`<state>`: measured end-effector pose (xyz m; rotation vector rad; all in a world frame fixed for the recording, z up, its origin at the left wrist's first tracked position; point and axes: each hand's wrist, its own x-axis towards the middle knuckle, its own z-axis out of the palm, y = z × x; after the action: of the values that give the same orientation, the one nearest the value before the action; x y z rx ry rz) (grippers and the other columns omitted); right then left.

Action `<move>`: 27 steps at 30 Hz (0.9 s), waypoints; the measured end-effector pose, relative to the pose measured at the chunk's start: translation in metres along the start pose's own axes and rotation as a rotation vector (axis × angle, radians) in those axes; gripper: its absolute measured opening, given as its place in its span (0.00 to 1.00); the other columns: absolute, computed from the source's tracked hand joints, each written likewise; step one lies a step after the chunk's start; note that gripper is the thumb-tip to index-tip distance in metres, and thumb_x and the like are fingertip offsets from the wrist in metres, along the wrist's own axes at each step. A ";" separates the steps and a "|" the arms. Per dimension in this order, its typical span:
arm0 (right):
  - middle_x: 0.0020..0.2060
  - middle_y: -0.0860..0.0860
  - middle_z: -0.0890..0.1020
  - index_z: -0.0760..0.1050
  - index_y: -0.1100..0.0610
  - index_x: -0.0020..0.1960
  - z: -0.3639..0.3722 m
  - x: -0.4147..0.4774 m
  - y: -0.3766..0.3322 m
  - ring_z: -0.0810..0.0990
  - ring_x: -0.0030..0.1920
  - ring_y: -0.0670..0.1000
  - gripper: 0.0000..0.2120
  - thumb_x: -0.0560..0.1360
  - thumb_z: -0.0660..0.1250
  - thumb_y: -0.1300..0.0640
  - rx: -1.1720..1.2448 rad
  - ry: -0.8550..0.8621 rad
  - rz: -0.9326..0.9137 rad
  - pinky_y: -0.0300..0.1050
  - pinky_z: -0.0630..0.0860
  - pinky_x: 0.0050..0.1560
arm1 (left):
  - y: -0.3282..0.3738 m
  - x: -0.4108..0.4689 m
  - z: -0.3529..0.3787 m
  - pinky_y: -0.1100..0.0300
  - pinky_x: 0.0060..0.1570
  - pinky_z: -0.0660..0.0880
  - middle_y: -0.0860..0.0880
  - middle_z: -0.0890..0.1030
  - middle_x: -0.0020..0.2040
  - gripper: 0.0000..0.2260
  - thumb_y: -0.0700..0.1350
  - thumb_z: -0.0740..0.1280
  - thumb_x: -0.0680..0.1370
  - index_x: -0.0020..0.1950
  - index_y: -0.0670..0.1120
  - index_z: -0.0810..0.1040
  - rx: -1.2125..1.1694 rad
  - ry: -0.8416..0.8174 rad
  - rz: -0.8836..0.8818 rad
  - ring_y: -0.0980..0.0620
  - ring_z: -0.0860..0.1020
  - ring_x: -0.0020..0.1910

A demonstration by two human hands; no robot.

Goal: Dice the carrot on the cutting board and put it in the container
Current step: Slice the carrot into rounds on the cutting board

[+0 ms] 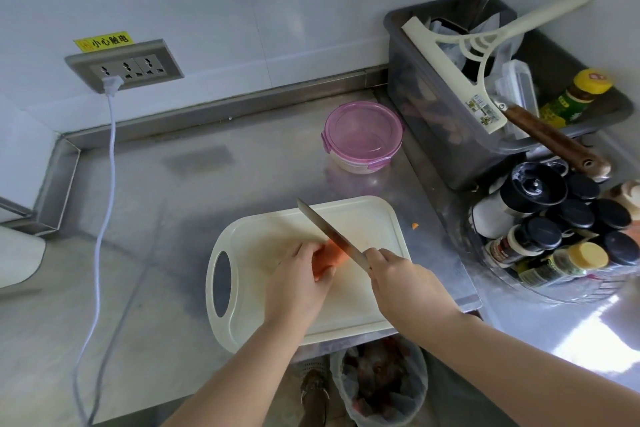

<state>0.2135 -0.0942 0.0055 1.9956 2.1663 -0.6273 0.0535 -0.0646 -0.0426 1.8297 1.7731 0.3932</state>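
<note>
A: We log the containers first. The round container (363,138) sits on the steel counter (173,218) beyond the cutting board (363,225), well apart from the hands. Its pink clip-on lid is on, and we cannot tell whether anything is inside.

B: Agreed. We also note the grey bin (450,135) at the right rear: it holds a cream squeegee (485,45), a wooden-handled tool, a clear lidded box and a yellow-capped bottle (575,97). Just in front of it stands a clear tub of spice jars (554,236), mostly black-capped. Below the counter edge we see a waste basket (381,385) with dark scraps in it.

A: Hands next. Our left hand (298,281) lies palm-down on the board, fingers curled and clamped over the carrot (329,258). Our right hand (398,277) is wrapped tight round the handle of the knife (332,236); the blade runs up and to the left, resting against the carrot's exposed end.

B: The carrot: one orange piece near the middle of the board, mostly covered by the left hand, with only its right end showing. We see no diced pieces on the board. One small orange scrap (414,226) lies on the counter just off the board's right edge.
</note>
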 end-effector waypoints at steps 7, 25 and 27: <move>0.44 0.48 0.66 0.64 0.56 0.60 0.001 0.001 -0.003 0.63 0.27 0.47 0.14 0.77 0.57 0.67 -0.062 -0.049 0.010 0.41 0.69 0.30 | 0.000 0.000 0.001 0.56 0.45 0.74 0.55 0.78 0.53 0.12 0.50 0.67 0.75 0.58 0.53 0.75 0.016 0.006 0.012 0.50 0.78 0.49; 0.40 0.48 0.66 0.62 0.58 0.59 0.007 0.016 -0.005 0.71 0.33 0.51 0.15 0.75 0.57 0.70 -0.043 -0.120 0.014 0.39 0.63 0.26 | -0.001 0.003 0.005 0.57 0.45 0.72 0.54 0.78 0.52 0.12 0.50 0.68 0.75 0.58 0.52 0.75 0.005 0.025 0.007 0.51 0.77 0.50; 0.41 0.49 0.67 0.62 0.58 0.59 0.006 0.017 -0.006 0.72 0.35 0.52 0.15 0.75 0.57 0.70 -0.043 -0.128 0.015 0.39 0.64 0.27 | -0.002 0.004 0.006 0.57 0.46 0.73 0.54 0.78 0.52 0.12 0.50 0.68 0.75 0.58 0.52 0.75 -0.002 0.026 0.014 0.50 0.77 0.50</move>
<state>0.2045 -0.0808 -0.0053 1.8936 2.0710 -0.6810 0.0551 -0.0620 -0.0489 1.8445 1.7769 0.4259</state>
